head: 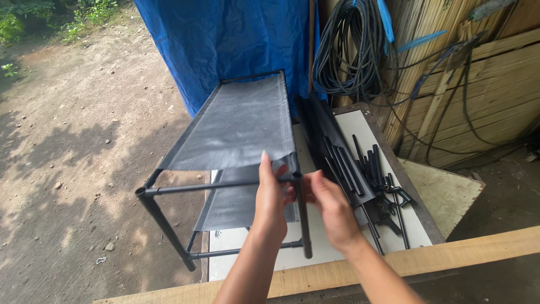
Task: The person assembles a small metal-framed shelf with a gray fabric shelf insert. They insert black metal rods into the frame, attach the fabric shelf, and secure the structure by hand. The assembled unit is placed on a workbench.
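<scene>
We've got both forearms coming up from the near edge, bare, angled toward centre. Our left hand [271, 194] is upright, palm facing right, fingers extended up w/ tips curled over, thumb side toward us. Our right hand [332, 205] sits just right of it, back of hand up, fingers bent & pinching inward toward the left hand. Hands nearly touching.

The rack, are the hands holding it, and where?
Yes. Left hand and right hand grip the rack at its near top corner joint.
</scene>
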